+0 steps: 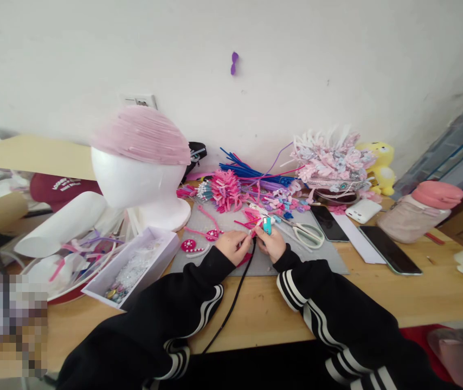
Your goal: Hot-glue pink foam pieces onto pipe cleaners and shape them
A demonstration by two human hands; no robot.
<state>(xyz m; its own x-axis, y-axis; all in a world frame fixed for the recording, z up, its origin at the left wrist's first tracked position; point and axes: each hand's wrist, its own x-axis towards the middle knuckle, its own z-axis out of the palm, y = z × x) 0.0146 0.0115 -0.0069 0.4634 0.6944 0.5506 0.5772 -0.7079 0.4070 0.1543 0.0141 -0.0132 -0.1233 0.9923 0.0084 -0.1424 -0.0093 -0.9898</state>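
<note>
"what's nearest?"
"a black cord [237, 295], crossing the tabletop [262, 317]'s near edge."
"beyond?"
"left hand [232, 246] pinches a small pink piece [253, 232] at its right, inside the gray mat [334, 265]'s near edge; axis unclear. right hand [271, 244], equally near, grasps a teal object [267, 225]."

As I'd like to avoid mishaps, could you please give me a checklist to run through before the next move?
1. Left grip on the small pink piece: ok, fingertips pinched at it.
2. Right grip on the turquoise item: ok, it sticks up beside the fingers.
3. Scissors set down: ok, on the grey mat.
4. Black cord touching neither grip: cannot tell, its upper end passes close beneath them.
5. Bead box covered: not ok, open.
</note>
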